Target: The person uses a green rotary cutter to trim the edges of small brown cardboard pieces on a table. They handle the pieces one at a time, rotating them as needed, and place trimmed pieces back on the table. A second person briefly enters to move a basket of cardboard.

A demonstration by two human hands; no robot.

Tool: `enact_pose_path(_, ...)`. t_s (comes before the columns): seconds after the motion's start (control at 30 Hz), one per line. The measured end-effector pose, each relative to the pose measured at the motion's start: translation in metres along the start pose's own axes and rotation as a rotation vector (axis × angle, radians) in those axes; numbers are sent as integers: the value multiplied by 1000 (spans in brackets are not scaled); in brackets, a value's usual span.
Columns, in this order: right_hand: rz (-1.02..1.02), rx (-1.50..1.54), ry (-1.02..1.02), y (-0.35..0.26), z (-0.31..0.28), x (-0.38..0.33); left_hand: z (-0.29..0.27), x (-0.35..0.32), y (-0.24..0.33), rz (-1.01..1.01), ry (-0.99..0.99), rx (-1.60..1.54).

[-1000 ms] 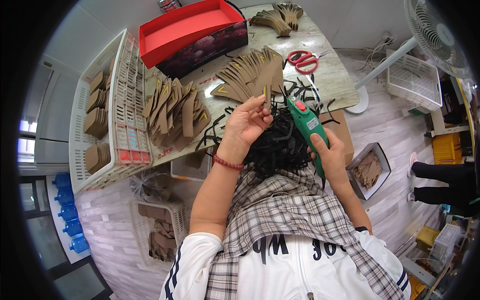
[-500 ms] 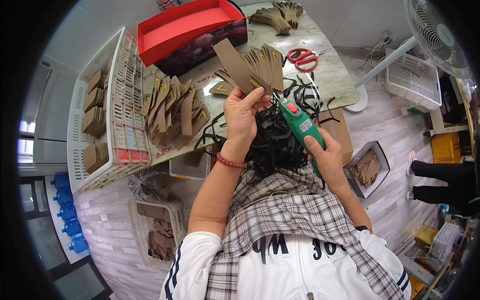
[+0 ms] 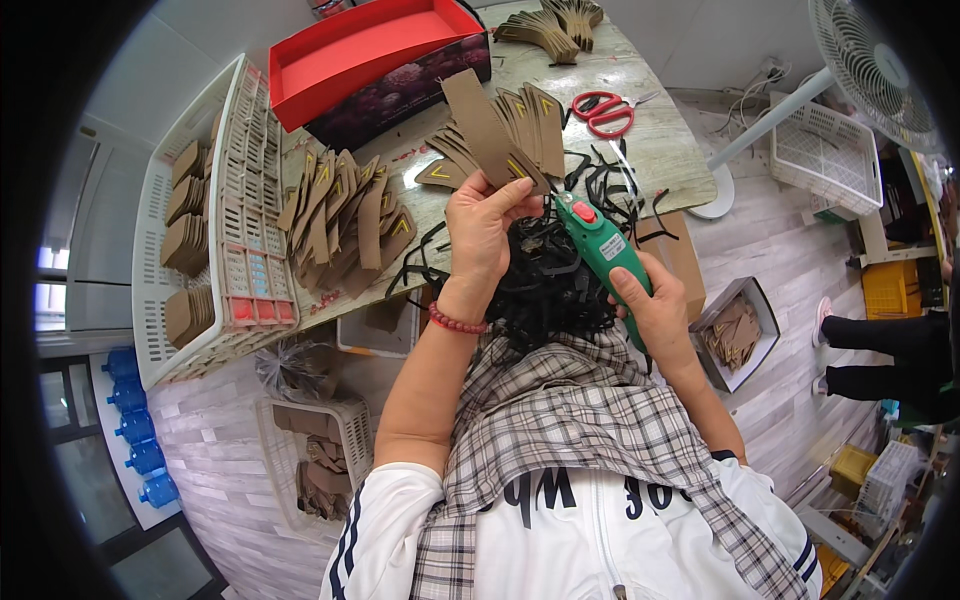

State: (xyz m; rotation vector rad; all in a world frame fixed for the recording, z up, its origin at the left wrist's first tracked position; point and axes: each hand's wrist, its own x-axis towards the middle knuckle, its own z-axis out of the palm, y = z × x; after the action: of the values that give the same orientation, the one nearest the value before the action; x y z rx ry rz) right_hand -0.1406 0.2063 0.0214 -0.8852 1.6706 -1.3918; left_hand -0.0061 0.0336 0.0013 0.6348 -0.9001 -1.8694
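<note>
Between the thumb and fingers of my left hand [image 3: 485, 225] is a flat brown strip [image 3: 478, 125] with a yellow V mark near its lower end. My right hand [image 3: 652, 310] is wrapped around a green handheld electric tool [image 3: 603, 248] with a red button. The tool's narrow tip is at the strip's lower corner; whether they touch is too small to tell. Behind the held strip lies a fanned pile of similar brown strips [image 3: 545, 125]. A tangle of black strips [image 3: 550, 285] lies below my hands at the table edge and on my lap.
Another pile of brown strips [image 3: 345, 215] lies left on the table [image 3: 655, 150], beside a white crate [image 3: 150, 290]. A red-lined box [image 3: 370, 50] and red-handled scissors [image 3: 607, 115] are farther back. A fan [image 3: 870, 70] stands right; a person's legs [image 3: 880, 355] show at the far right.
The held strip has turned slightly more upright and shifted a little to the right at its top. My right hand and the tool stay nearly in place.
</note>
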Motion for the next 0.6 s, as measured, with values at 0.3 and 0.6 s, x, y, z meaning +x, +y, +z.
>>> enact_pose_path(0.3, 24, -10, -8, -7, -3, 3, 3, -5, 0, -76, -47, 83)
enact_pose_path(0.6, 8, 21, 17, -10, -2, 10, -8, -3, 7, 105, 29, 11)
